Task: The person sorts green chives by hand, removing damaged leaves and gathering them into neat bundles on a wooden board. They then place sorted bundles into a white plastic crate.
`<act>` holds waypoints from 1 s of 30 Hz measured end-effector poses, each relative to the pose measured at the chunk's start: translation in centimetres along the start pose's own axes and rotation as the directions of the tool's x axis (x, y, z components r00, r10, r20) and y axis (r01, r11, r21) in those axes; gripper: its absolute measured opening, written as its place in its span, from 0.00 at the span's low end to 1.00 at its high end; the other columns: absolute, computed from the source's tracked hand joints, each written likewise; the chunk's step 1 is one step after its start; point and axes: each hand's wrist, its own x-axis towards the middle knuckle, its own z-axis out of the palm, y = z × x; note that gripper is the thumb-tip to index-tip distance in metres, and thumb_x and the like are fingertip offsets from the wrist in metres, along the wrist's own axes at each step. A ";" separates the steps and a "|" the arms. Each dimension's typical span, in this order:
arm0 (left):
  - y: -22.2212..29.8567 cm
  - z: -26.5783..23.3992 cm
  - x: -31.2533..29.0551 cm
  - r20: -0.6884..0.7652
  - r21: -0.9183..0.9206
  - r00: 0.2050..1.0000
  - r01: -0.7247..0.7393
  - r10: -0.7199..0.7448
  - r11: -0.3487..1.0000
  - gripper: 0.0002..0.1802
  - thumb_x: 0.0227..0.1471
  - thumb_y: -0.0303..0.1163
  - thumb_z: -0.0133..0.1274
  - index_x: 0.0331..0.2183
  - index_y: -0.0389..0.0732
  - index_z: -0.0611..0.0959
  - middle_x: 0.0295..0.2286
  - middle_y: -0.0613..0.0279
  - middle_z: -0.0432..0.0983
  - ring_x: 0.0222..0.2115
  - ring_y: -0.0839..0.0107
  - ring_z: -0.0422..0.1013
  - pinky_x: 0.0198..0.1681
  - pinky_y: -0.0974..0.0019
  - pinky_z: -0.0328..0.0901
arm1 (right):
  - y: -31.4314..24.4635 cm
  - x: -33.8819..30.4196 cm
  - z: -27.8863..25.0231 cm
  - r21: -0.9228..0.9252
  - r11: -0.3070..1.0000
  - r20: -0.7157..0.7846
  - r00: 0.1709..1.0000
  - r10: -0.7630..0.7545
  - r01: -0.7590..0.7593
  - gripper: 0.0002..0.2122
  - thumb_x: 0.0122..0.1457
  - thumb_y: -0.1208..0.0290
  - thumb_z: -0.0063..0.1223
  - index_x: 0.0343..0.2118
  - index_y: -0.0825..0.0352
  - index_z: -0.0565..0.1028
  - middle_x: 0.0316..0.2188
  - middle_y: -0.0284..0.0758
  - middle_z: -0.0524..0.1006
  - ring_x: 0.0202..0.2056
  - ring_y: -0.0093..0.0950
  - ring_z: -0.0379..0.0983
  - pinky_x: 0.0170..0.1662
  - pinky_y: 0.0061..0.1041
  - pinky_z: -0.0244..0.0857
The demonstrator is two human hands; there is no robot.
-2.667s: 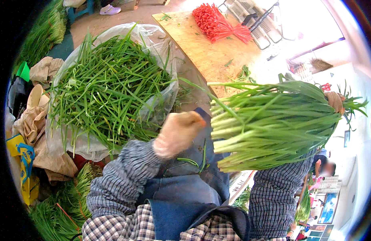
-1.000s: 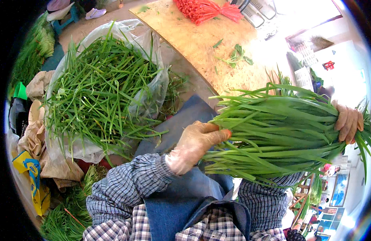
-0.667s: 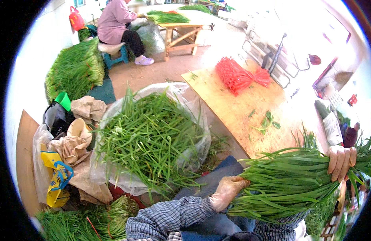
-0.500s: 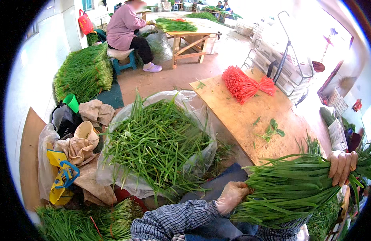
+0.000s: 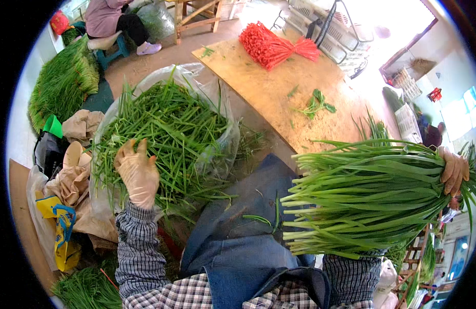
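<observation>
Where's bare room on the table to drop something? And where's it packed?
Mostly bare wood: the tabletop between its left edge, the red bundle and the leafy sprig, bar scraps. Crowded: the near end, partly hidden by the leaf bundle in the right hand; and leftward, where loose leaves fill a plastic bag beside beige cloth.

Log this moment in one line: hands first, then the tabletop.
left hand: open, over leaf pile | right hand: holding leafy green bunch | wooden tabletop: red bundle, loose leaves

Matt wooden tabletop (image 5: 253, 85), glossy plastic bag (image 5: 229, 135), matt denim apron (image 5: 243, 255), smooth leaves (image 5: 369, 193)
</observation>
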 end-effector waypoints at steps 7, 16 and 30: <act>14.7 -3.5 0.4 0.364 -0.930 0.739 0.256 0.568 0.262 0.16 0.46 0.35 0.54 0.37 0.35 0.78 0.35 0.51 0.74 0.38 0.60 0.69 0.43 0.64 0.62 | -0.9 0.1 1.7 0.029 0.997 -0.002 0.997 -0.076 0.076 0.06 0.55 0.73 0.43 0.33 0.70 0.66 0.25 0.39 0.77 0.24 0.30 0.74 0.25 0.26 0.65; 18.8 -3.7 -3.3 0.265 -0.910 0.727 0.406 0.633 -0.085 0.17 0.45 0.29 0.54 0.39 0.34 0.75 0.32 0.49 0.73 0.34 0.61 0.71 0.38 0.65 0.64 | -0.1 -0.6 3.0 -0.010 0.982 -0.107 0.976 -0.191 0.191 0.07 0.56 0.71 0.44 0.32 0.71 0.66 0.21 0.38 0.76 0.20 0.29 0.73 0.21 0.21 0.64; 18.2 -3.4 -3.4 0.259 -0.866 0.871 0.018 0.418 0.499 0.19 0.35 0.21 0.50 0.37 0.36 0.73 0.27 0.49 0.72 0.25 0.53 0.71 0.28 0.58 0.67 | 0.4 1.2 4.2 -0.026 0.999 -0.002 1.000 0.021 -0.021 0.06 0.54 0.72 0.44 0.31 0.69 0.69 0.21 0.37 0.77 0.19 0.27 0.73 0.23 0.20 0.64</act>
